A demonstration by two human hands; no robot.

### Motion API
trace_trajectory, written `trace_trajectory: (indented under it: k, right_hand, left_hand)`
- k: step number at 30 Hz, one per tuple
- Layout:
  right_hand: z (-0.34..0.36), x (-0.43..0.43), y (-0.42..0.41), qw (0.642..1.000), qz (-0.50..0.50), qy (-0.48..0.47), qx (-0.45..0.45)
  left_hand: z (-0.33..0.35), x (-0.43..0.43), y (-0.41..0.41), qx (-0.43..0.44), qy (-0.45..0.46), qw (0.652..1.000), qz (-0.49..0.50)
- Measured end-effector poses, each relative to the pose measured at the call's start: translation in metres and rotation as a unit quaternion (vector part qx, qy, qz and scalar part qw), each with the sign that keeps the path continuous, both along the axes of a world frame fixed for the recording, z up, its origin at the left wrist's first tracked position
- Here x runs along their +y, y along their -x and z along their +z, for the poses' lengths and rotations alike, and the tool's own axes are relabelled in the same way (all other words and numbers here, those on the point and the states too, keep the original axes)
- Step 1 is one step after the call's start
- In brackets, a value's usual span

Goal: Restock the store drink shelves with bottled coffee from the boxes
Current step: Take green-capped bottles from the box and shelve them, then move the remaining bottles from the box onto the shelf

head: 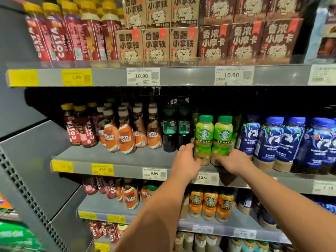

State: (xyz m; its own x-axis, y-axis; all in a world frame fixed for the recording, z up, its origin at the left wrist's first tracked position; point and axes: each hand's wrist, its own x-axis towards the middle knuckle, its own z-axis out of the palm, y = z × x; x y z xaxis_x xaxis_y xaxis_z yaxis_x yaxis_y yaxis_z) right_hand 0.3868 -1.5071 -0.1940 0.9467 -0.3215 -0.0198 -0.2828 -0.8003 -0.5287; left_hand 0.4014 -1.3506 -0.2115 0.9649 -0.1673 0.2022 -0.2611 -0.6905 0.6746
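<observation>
We curl our left hand [187,160] round the left green-capped plastic coffee bottle [203,137] and our right hand [234,162] round its right twin [222,137], both upright at the near edge of the grey metal shelf [109,155], likely aligning them.

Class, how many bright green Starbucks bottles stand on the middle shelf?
2: the left bottle in the left hand, the right bottle in the right hand, side by side at the front. More may hide behind them.
</observation>
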Motion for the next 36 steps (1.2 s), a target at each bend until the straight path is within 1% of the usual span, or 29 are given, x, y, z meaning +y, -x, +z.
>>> trace_trajectory:
  k: [2,4,6,9,16,22,25,29,36]
  right_hand:
    - [0.007,0.001,0.004,0.995,0.025,0.080,0.056]
    - [0.012,0.005,0.009,0.984,0.040,0.145,0.090]
    - [0.022,0.017,0.020,0.976,0.043,0.184,0.107]
    - [0.039,0.048,0.045,0.970,0.036,0.209,0.116]
    - [0.046,0.141,0.097,0.968,0.045,0.224,0.100]
    - [0.038,0.210,0.141,0.972,0.052,0.211,0.088]
    - [0.029,0.241,0.163,0.975,0.047,0.201,0.080]
    - [-0.002,0.276,0.180,0.974,0.064,0.198,0.091]
    - [-0.068,0.310,0.199,0.959,0.106,0.202,0.166]
  left_hand:
    - [0.007,0.011,0.008,-0.019,-0.068,0.997,-0.015]
    - [0.015,0.021,0.018,-0.028,-0.122,0.992,-0.032]
    - [0.022,0.032,0.028,-0.030,-0.155,0.987,-0.044]
    - [0.031,0.052,0.045,-0.035,-0.187,0.980,-0.056]
    - [0.043,0.125,0.090,-0.049,-0.229,0.971,-0.049]
    - [0.036,0.186,0.130,-0.055,-0.234,0.969,-0.060]
    - [0.023,0.211,0.149,-0.051,-0.229,0.970,-0.067]
    - [-0.005,0.239,0.171,-0.037,-0.230,0.970,-0.065]
    - [-0.069,0.275,0.198,0.044,-0.269,0.959,-0.080]
